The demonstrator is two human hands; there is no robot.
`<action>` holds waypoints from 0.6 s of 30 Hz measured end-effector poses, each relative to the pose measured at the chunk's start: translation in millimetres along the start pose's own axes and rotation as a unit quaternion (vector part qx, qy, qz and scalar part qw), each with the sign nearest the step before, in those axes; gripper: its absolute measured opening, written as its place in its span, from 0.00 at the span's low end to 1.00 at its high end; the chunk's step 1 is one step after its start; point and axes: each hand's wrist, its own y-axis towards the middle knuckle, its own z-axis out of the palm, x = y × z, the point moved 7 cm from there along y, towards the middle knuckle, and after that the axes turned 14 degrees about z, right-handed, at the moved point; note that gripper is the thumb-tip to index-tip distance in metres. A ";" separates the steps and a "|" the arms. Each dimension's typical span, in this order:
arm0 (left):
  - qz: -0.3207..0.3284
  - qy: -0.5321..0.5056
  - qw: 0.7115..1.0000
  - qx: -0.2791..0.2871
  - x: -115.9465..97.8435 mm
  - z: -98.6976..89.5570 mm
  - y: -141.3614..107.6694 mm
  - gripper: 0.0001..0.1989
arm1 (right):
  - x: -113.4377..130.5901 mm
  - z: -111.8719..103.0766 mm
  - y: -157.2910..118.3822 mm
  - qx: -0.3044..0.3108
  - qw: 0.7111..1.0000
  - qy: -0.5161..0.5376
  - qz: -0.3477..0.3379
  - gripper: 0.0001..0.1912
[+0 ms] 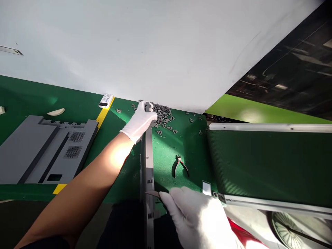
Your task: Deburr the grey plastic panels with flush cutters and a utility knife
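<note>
My left hand point(142, 119), in a white glove, is closed around the far end of a long grey plastic panel point(149, 162). The panel stands on its narrow edge and runs toward my body. In my gloved right hand point(197, 214) is a knife point(153, 193), its pointed blade at the panel's near part; the handle is hidden in the fist. Whether the blade touches the plastic I cannot tell. Just beyond my left hand lies a heap of small grey hook-shaped plastic pieces point(163, 114). Side cutters point(179, 165) with dark handles rest right of the panel.
Another grey panel point(33, 148) with vent grilles lies at left on the green table point(124, 183), over yellow tape point(102, 117). A small white box point(106, 100) sits by the white wall point(145, 52). At right is a conveyor belt point(272, 159) with metal rails.
</note>
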 end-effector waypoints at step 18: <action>0.010 0.001 1.000 0.001 4.2 -2.9 3.7 0.20 | -1.5 19.0 -25.0 -0.161 0.973 -0.158 -0.059 0.17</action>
